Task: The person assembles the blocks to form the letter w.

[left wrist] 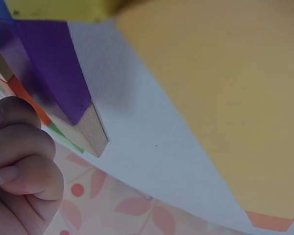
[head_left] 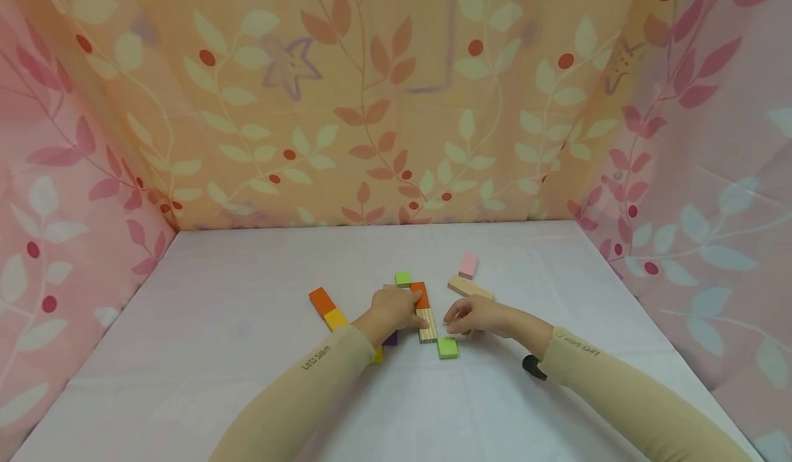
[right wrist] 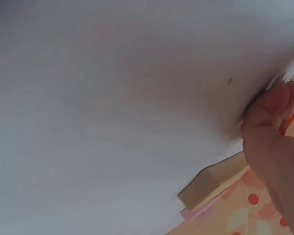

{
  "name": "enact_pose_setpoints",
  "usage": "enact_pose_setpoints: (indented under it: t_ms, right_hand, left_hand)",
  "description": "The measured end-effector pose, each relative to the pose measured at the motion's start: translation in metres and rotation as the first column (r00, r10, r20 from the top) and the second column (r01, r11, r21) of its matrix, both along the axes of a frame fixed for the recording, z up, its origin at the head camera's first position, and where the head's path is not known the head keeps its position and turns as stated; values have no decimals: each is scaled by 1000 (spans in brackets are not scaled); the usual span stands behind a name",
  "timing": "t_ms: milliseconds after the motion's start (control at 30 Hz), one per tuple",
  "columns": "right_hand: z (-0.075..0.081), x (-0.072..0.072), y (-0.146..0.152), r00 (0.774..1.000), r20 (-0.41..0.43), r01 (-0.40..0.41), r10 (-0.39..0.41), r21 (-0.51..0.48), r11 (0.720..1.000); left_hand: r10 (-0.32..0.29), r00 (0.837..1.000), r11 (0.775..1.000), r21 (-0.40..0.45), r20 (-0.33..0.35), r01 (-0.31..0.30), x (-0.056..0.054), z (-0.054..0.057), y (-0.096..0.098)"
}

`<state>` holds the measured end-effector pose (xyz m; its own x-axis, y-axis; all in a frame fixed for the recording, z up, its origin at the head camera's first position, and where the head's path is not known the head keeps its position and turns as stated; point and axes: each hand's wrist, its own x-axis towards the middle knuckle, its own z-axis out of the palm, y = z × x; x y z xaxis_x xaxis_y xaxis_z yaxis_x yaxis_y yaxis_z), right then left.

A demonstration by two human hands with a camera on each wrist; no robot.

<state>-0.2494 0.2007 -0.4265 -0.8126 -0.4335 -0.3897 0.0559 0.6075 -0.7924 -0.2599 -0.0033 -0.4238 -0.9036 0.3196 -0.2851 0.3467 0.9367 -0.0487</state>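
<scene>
My left hand (head_left: 396,309) lies over a group of toy blocks, its thumb and forefinger touching the left edge of an orange block (head_left: 421,295) and a striped wooden block (head_left: 427,326). Its other fingers curl in the left wrist view, beside a purple block (left wrist: 49,63). A plain wooden block (left wrist: 93,132) adjoins the purple one. My right hand (head_left: 476,315) hovers just right of the striped block with loosely curled fingers; nothing shows between them. Below its fingertips lies a green block (head_left: 447,348). Another green block (head_left: 403,279) sits at the group's far end.
Left of the group, an orange block (head_left: 322,301) and a yellow block (head_left: 336,320) form a slanted row. A plain wooden block (head_left: 470,288) and a pink block (head_left: 468,265) lie beyond my right hand. Patterned cloth (head_left: 371,104) encloses the white table (head_left: 216,379).
</scene>
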Motion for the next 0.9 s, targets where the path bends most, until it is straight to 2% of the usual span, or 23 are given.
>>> enact_pose_setpoints:
  t_ms: [133, 333, 533, 633, 900]
  right_hand:
    - [5, -5, 12, 992, -61, 113, -115, -21, 993]
    - [14, -12, 26, 953, -124, 270, -275, -59, 961]
    - [7, -21, 38, 918, -135, 369, -373, -56, 928]
    - [1, -25, 45, 915, -144, 377, -377, -27, 926]
    - [-7, -33, 57, 956, -107, 285, -274, 103, 953]
  left_hand:
    - [-1, 1000, 1000, 14, 9, 1, 0, 1, 1]
    - [6, 1000, 999, 31, 18, -7, 0, 2, 0]
    - [7, 1000, 1000, 28, 9, -7, 1, 0, -1]
    - [10, 1000, 1000, 27, 6, -10, 1, 0, -1]
    - [21, 1000, 1000, 10, 11, -21, 3, 1, -1]
